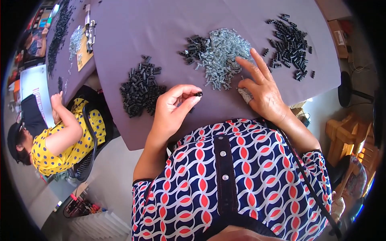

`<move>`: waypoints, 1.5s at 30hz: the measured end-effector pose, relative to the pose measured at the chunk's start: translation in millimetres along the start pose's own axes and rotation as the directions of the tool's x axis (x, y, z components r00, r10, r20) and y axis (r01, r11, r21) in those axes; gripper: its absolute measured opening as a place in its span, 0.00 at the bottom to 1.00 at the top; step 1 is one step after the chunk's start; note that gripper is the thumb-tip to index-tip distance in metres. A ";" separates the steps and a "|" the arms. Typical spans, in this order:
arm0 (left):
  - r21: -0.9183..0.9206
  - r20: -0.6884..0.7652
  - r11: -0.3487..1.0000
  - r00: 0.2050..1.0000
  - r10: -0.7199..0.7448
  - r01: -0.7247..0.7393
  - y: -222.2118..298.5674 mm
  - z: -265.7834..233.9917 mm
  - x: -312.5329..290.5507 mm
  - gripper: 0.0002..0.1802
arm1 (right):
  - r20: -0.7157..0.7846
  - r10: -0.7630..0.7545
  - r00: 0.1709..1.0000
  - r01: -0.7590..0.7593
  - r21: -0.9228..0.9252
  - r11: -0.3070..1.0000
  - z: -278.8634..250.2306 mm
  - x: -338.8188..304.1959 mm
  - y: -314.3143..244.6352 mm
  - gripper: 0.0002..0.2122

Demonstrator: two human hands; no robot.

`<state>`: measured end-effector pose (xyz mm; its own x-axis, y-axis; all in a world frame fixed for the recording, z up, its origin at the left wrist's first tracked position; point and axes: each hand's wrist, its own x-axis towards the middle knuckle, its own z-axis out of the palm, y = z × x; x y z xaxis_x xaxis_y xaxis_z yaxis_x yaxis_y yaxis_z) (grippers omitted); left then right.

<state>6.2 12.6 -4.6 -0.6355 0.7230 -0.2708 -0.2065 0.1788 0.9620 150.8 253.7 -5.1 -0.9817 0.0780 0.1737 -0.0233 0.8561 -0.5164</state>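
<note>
My left hand [173, 105] is closed in a pinch, with a small black cylindrical part [198, 94] between thumb and fingertips. To its left lies a heap of black plastic tubes [138, 88]. My right hand [263, 90] reaches over the near right side of a pile of silvery coil springs [223, 52], its fingers spread and two of them stretched forward. A greyish, ridged patch [245, 95] shows at its thumb side; whether it is springs or a covering I cannot tell. Small black pieces [195, 49] lie against the springs' left side.
Another heap of black parts [290, 46] lies at the right of the purple-grey table [169, 24]. At left, a person in a yellow dotted top [72, 132] sits at a neighbouring table with similar piles. Wooden stools [348, 132] and a cardboard box [339, 38] stand at right.
</note>
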 end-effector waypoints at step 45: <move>-0.467 0.135 0.874 0.988 -0.075 0.130 -15.9 -6.7 -12.0 0.08 | -0.055 -0.307 0.950 0.309 0.302 0.902 7.2 91.5 -26.5 0.09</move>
<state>12.1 -3.4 -16.9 -0.5121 0.7910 -0.3349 -0.6109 -0.0613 0.7893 60.2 234.5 18.4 -0.9150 -0.1607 0.3702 -0.3817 0.6421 -0.6648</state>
